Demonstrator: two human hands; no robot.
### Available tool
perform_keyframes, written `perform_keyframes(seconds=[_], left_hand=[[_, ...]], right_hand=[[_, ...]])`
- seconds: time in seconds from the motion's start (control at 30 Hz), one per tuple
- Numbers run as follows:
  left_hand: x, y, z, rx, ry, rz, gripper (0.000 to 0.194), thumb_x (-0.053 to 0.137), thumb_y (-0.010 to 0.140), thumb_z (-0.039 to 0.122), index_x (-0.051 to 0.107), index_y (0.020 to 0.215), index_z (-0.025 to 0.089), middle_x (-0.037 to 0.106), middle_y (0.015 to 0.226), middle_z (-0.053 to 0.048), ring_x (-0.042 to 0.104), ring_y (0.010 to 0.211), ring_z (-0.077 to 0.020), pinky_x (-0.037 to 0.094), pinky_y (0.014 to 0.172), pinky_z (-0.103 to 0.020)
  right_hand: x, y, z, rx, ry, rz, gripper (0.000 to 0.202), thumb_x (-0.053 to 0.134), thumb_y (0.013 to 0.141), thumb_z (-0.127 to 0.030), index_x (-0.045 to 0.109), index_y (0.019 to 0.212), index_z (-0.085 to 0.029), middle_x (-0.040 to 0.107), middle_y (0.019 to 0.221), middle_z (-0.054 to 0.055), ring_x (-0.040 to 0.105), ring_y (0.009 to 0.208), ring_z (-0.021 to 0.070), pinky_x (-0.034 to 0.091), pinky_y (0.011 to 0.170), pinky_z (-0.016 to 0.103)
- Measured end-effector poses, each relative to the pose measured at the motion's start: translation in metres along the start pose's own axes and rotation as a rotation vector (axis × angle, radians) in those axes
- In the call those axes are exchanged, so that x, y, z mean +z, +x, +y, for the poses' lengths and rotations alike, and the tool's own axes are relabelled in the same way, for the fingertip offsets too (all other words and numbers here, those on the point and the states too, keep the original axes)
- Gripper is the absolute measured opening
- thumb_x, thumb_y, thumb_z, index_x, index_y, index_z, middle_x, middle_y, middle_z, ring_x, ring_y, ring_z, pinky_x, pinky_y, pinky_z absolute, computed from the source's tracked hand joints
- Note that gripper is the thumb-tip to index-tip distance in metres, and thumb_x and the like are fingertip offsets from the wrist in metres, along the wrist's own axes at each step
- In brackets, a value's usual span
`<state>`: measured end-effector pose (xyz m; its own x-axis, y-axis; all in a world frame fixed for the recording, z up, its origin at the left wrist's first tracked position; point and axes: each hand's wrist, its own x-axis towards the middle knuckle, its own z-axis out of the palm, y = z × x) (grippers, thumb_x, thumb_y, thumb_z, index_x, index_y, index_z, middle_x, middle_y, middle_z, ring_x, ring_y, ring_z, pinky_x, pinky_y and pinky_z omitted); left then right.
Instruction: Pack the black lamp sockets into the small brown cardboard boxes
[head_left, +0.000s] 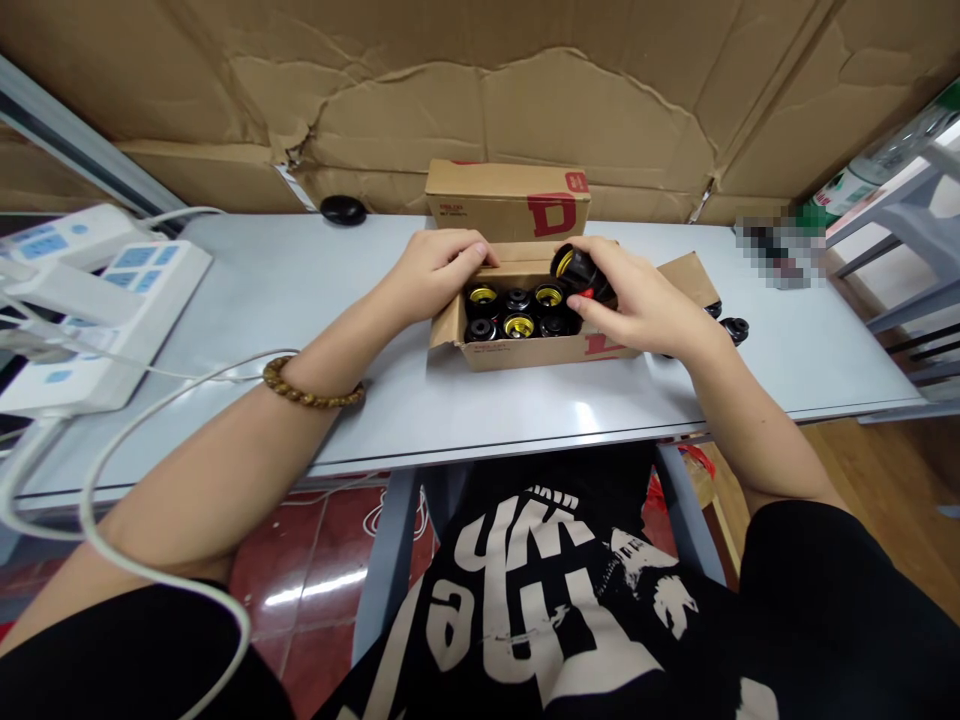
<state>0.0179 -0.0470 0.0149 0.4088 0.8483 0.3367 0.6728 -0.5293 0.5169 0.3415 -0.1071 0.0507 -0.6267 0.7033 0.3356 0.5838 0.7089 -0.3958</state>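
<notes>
An open cardboard box [536, 355] on the white table holds several black cylindrical parts [518, 326], some with yellow-ringed openings facing up. My left hand [444, 268] rests on the box's back left edge, with nothing seen in its grip. Above the right part of the box, my right hand [636, 295] holds a black part [571, 266], tilted, with its yellow ring facing left and a bit of red near the thumb. More black parts [736, 330] lie right of the box, partly hidden by my right wrist.
A closed cardboard box [506, 200] stands behind the open one. White power strips [105, 330] with cables lie at the left, one cable crossing my left arm. A black oval object [343, 210] sits at the back; a bottle [862, 185] stands at the back right.
</notes>
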Motion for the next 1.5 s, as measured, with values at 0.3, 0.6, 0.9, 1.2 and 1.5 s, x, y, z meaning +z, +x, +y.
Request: perform_keyframes(seconds=[0.3, 0.6, 0.9, 1.2, 1.5], left_hand=[[-0.001, 0.000, 0.003, -0.020, -0.009, -0.006, 0.047, 0.046, 0.112, 0.047, 0.088, 0.109, 0.026, 0.088, 0.116, -0.008, 0.076, 0.111, -0.0295, 0.058, 0.110, -0.042], [-0.001, -0.001, 0.004, -0.012, -0.013, -0.002, 0.046, 0.046, 0.111, 0.046, 0.087, 0.107, 0.026, 0.088, 0.114, -0.008, 0.076, 0.108, -0.0294, 0.057, 0.111, -0.042], [-0.001, -0.001, 0.004, -0.014, -0.002, -0.004, 0.048, 0.046, 0.112, 0.048, 0.088, 0.108, 0.025, 0.087, 0.113, -0.008, 0.075, 0.109, -0.0297, 0.057, 0.109, -0.042], [-0.001, 0.000, 0.002, 0.001, -0.019, -0.002, 0.047, 0.047, 0.110, 0.048, 0.088, 0.106, 0.025, 0.088, 0.113, -0.007, 0.076, 0.107, -0.0293, 0.057, 0.109, -0.041], [-0.001, 0.000, 0.002, -0.005, 0.001, -0.003, 0.047, 0.046, 0.111, 0.048, 0.088, 0.107, 0.027, 0.089, 0.113, -0.007, 0.077, 0.108, -0.0293, 0.058, 0.109, -0.043]], right_hand=[[-0.016, -0.001, 0.021, 0.031, 0.013, 0.137, 0.074, 0.058, 0.113, -0.072, 0.058, 0.174, -0.029, 0.067, 0.173, 0.015, 0.063, 0.158, 0.0470, 0.050, 0.136, 0.070], [-0.015, -0.001, 0.007, -0.034, 0.069, 0.091, 0.057, 0.075, 0.102, -0.055, 0.078, 0.151, -0.026, 0.085, 0.140, 0.011, 0.078, 0.127, 0.0380, 0.062, 0.121, 0.061], [-0.012, -0.002, 0.008, 0.063, -0.026, 0.106, 0.055, 0.072, 0.095, -0.043, 0.073, 0.146, -0.022, 0.086, 0.127, 0.011, 0.079, 0.119, 0.0399, 0.063, 0.111, 0.061], [-0.011, 0.000, 0.004, 0.031, -0.016, 0.094, 0.059, 0.073, 0.096, -0.044, 0.071, 0.150, -0.023, 0.085, 0.138, 0.013, 0.079, 0.124, 0.0404, 0.062, 0.111, 0.058], [-0.009, 0.001, 0.010, 0.022, 0.044, 0.096, 0.059, 0.075, 0.094, -0.047, 0.071, 0.148, -0.023, 0.085, 0.133, 0.012, 0.080, 0.119, 0.0381, 0.064, 0.106, 0.056]])
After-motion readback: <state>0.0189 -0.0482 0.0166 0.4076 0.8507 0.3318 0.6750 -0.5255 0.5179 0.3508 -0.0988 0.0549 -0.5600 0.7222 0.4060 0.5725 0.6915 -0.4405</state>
